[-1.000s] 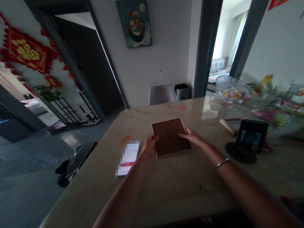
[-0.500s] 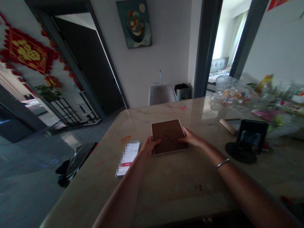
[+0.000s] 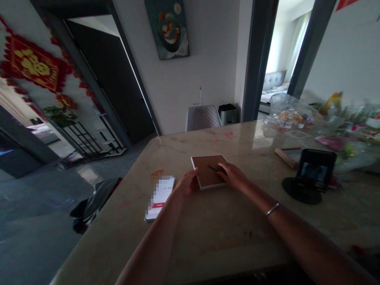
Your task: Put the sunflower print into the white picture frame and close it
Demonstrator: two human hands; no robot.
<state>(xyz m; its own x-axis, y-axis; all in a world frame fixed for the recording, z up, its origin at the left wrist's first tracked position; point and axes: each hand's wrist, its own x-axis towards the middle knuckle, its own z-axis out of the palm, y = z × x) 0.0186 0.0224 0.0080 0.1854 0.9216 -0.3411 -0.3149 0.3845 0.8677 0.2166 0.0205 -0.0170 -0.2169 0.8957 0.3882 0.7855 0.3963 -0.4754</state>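
A picture frame (image 3: 208, 172) with a brown backing board and thin white edges is on the stone-topped table, its back toward me. My left hand (image 3: 188, 183) grips its left edge, thumb near the rim. Over the right part of the backing is my right hand (image 3: 233, 176), fingers bent at a dark line that looks like the edge of the stand flap. Whether the flap is lifted is too small to tell. Left of my left forearm lies a phone (image 3: 162, 198) with a lit, partly blurred screen.
To the right, a black stand holds a dark-screened device (image 3: 315, 170), with a light wooden frame (image 3: 286, 157) behind it. Clear plastic bags and packages (image 3: 292, 113) crowd the table's (image 3: 208, 237) far right. A grey quilted chair (image 3: 203, 118) stands beyond the far edge.
My right hand has moved from the frame's right edge left onto its backing. The frame now lies flatter, its near edge farther from me. My left hand still holds the left edge.
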